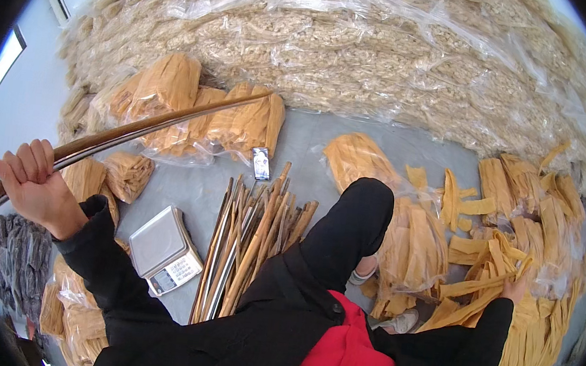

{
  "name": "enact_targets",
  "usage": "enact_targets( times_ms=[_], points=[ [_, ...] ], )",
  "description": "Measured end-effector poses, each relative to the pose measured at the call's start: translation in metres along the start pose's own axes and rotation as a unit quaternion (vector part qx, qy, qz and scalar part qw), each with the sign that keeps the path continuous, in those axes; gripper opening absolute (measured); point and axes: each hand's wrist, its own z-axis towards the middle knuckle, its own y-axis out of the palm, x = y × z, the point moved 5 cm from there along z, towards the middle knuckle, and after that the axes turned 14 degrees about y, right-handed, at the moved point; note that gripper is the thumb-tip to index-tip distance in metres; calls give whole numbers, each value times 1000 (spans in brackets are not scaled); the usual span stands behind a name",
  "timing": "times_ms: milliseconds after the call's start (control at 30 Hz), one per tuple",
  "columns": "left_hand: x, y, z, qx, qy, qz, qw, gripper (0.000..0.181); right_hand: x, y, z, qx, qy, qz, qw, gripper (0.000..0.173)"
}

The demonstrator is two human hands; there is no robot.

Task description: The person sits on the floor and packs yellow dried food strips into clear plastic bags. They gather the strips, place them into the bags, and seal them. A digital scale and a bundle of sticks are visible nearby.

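My left hand is closed around a long brown pole, raised at the left with its far end reaching above the bagged bundles. On the right, my right hand grips yellow-tan flat strips over a heap of similar strips. A bundle of wooden and metallic-looking poles lies on the floor just in front of my body. Left of it is a digital scale with a steel pan. Tan strips in clear plastic lie beside my bent leg.
Pale stringy material under clear plastic is stacked high across the back. Bagged tan bundles stand at the back left, with a small dark printed box or phone beside them. Dark grey bundles are at the far left.
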Motion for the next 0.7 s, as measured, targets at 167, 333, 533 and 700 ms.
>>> enact_targets(
  times_ms=[167, 333, 533, 700],
  points=[
    [-11, 9, 32, -138, 16, 258, 956, 34, 10, 12, 6, 14, -18, 22, 999, 81],
    [-106, 22, -3, -339, -71, 657, 670, 35, 23, 11, 15, 37, -9, -16, 999, 83],
    [-181, -71, -164, -508, -254, 423, 706, 44, 3, 10, 2, -12, 12, -2, 1000, 81],
    [-156, -238, -367, -516, -454, 461, 562, 71, 2, 9, 1, 34, -38, 15, 999, 80]
  ],
)
